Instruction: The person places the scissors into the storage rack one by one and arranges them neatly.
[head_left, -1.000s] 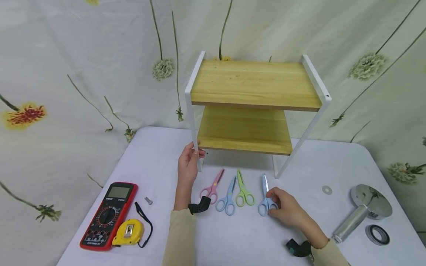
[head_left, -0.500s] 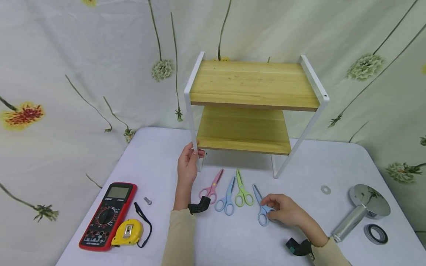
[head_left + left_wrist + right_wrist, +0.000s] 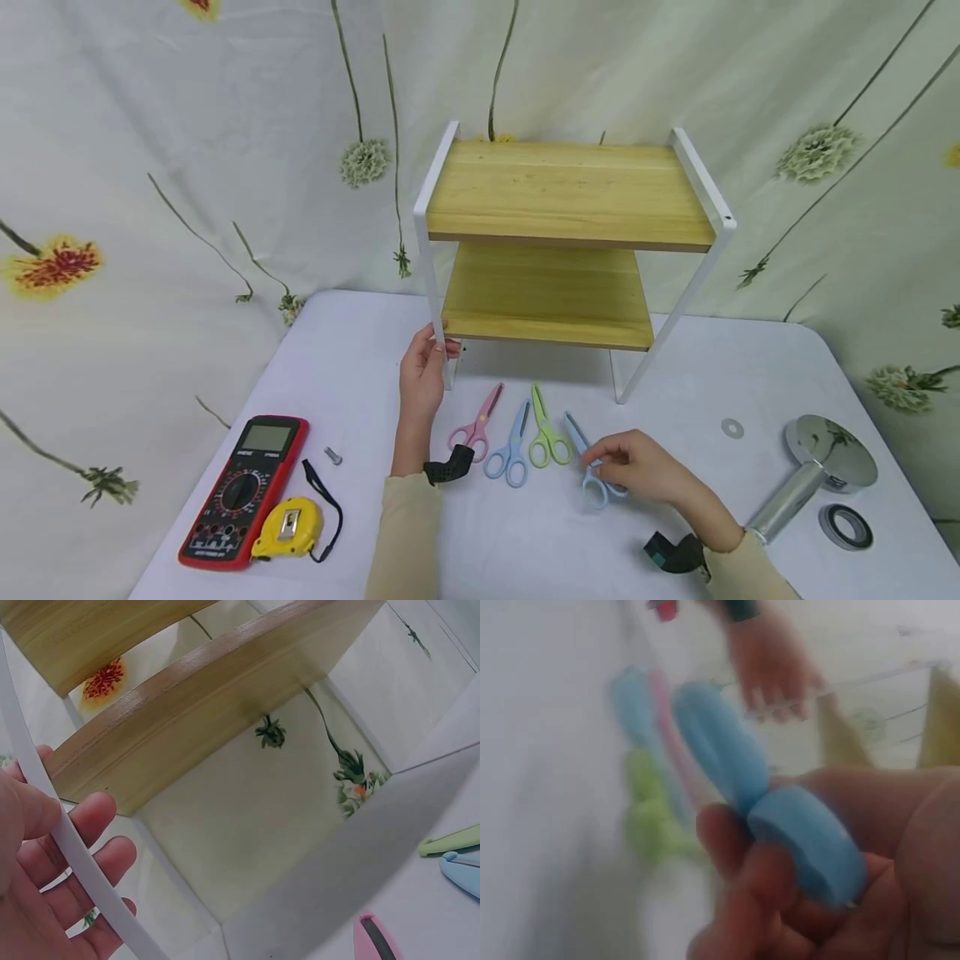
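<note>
My left hand (image 3: 422, 375) holds the white left leg of a two-tier wooden shelf (image 3: 570, 192). In the left wrist view, the thumb and fingers (image 3: 112, 859) lie on either side of the white leg (image 3: 82, 862). With my right hand (image 3: 641, 467) I pinch a pair of light-blue scissors (image 3: 595, 493) by the handle, blades toward the shelf and leaning left. Its handle loops (image 3: 806, 840) show close up between thumb and fingers in the right wrist view. Left of it lie green scissors (image 3: 550, 442), other blue scissors (image 3: 507, 462) and pink scissors (image 3: 474, 432).
On the left are a red multimeter (image 3: 243, 492), a yellow tape measure (image 3: 288, 529) with a black strap and a bolt (image 3: 333, 456). A washer (image 3: 732, 428), a chrome shower head (image 3: 828, 454) and a black tape roll (image 3: 846, 527) lie on the right.
The held blue scissors have turned, their tips swinging left. My right hand has shifted slightly left with them. The left hand stays on the shelf leg.
</note>
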Demonstrator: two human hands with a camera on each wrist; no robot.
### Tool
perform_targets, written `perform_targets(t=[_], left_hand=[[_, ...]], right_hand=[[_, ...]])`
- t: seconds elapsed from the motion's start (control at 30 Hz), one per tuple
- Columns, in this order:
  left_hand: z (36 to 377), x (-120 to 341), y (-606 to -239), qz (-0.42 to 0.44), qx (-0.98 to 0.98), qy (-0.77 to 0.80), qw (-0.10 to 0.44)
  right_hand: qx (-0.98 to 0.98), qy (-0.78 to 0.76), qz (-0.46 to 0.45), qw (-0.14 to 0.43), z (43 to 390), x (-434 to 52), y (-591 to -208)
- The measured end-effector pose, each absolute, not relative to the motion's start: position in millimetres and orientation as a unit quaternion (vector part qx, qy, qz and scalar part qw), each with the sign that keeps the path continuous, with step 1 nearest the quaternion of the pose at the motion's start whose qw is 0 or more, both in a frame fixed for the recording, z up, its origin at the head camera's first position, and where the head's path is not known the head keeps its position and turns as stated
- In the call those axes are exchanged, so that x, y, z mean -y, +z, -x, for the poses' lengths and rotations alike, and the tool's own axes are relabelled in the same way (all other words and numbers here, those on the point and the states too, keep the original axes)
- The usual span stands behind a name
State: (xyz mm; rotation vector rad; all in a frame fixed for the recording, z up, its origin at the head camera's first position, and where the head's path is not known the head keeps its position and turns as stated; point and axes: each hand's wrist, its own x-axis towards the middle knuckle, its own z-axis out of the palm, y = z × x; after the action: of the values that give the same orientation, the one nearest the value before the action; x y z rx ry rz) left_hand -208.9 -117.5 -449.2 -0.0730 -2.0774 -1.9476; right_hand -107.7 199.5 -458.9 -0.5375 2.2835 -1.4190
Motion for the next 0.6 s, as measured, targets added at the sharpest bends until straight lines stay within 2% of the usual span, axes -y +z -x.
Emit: perform_targets(t=[0.17,0.43,0.6], left_hand=[[209,119,-451,0.025,0.720,-0.676,0.155],[209,117,-449,0.030,0.721,-0.673,0.162],[209,117,-451,0.029,0.720,-0.674,0.161]], right_hand=[[-0.782,-0.526,0.295,0.157,116,-196,-405],[-0.756,-0.496,0.421,0.072,133,-186,-291],[-0.745,-0.501,0.439,0.024,149,-170,-241]])
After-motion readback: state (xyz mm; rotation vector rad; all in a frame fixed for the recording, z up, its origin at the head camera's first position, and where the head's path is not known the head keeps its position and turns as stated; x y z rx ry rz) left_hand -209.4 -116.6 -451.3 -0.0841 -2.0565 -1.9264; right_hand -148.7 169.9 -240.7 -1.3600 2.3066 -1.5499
